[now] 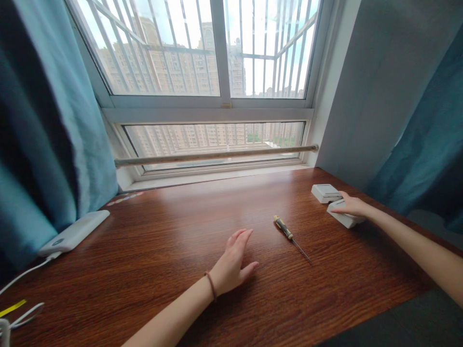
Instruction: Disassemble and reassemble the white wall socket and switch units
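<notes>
My right hand (352,206) reaches to the right side of the table, its thumb and fingers around a white box-shaped object (343,217). Just behind that one, close against it, lies a second white box-shaped object (324,193). My left hand (237,262) is over the middle of the table, thumb apart from the fingers, holding nothing. Between the two hands a screwdriver (284,227) with a yellow and dark handle lies on the wood, its thin shaft angled toward the near right.
On the left of the brown wooden table (152,270) lies a white power bank (75,233) with a white cable (27,274). A yellow strip (12,307) and white cord sit at the near left corner. A metal rail (217,155) crosses before the window; blue curtains (72,111) hang at both sides.
</notes>
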Tool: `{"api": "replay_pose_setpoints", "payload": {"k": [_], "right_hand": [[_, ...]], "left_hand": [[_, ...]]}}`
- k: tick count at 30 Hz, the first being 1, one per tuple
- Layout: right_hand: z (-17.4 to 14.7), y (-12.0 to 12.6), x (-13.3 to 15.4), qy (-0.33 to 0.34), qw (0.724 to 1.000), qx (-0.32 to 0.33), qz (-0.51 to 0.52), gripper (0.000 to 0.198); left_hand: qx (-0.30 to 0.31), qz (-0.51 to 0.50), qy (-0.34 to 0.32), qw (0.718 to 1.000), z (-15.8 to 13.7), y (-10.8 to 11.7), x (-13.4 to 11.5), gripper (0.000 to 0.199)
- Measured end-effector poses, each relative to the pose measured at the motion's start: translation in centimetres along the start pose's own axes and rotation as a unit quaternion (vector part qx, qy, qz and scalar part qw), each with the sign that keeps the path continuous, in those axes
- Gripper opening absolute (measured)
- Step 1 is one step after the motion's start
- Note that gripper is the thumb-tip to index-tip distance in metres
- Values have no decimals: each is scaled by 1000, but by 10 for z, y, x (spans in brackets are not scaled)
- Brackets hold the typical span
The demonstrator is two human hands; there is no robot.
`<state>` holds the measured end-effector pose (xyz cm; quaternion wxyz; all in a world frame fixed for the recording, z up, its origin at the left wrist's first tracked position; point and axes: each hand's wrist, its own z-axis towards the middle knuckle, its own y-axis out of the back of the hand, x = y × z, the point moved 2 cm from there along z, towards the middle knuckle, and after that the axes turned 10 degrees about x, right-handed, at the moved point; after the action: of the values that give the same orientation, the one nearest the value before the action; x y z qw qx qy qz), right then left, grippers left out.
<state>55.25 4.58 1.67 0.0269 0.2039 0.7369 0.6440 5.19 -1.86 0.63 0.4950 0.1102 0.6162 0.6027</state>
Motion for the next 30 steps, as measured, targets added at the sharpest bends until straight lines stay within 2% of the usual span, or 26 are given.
{"api": "replay_pose_setpoints", "payload": {"k": [10,16,21,26,30], "right_hand": [[1,-1,3,-15,1000,-5,-10,103],[9,4,19,-76,995,-64,-8,117],[27,4,38,-139,987,-85,2,118],[41,4,49,-179,980,-84,13,121],[44,6,47,-187,979,-75,19,122]], "left_hand": [[2,-2,1,1000,0,0,0,69],[4,-6,-2,1000,0,1,0,69],[-3,-13,-5,1000,0,1,-1,69],[-1,-16,-1,1000,0,1,-1,70],[0,-22,1,1000,-1,2,-2,69]]}}
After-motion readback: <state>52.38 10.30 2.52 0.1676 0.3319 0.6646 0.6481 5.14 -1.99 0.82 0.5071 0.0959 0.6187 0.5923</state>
